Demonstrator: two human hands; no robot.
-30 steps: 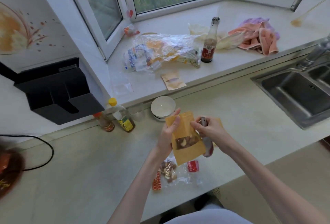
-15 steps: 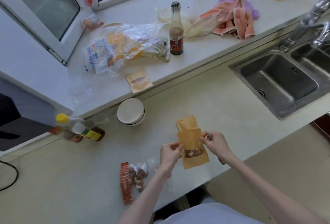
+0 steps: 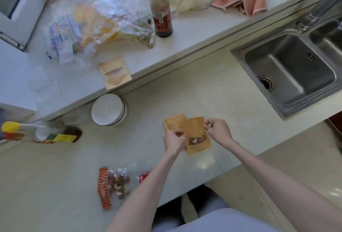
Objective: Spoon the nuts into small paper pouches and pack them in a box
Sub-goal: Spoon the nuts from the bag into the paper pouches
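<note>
— Where is the filled pouch [image 3: 197, 138] just now?

— Between the two hands, low over the worktop [image 3: 185, 91], well on the near side of the white bowl [image 3: 108, 109]. Its long axis runs away from the person and leans a little to one side; the window with nuts showing sits in its lower half, the mouth at the far end.

— And the fingers?

— The left hand [image 3: 174, 142] pinches the pouch's left edge about halfway up. The right hand [image 3: 218, 130] pinches the upper right corner by the mouth, and something small and metallic shows against those fingers; I take it for the spoon's end, though I cannot tell for sure. Both hands are equally close, one on each side.

— So the next move?

— Likely closing the mouth, which runs crosswise between the two grips. The right hand is the nearer to it.

— Anything in the way?

— A second pouch [image 3: 174, 122] lies flat, partly under the held one, on the side toward the bowl. The bag of nuts [image 3: 115, 185] lies on the near side of the bowl, close to the worktop's edge, clear of the hands. An empty pouch [image 3: 114, 72] rests on the ledge beyond the bowl, a brown bottle [image 3: 162, 17] further back. I see no box.
</note>
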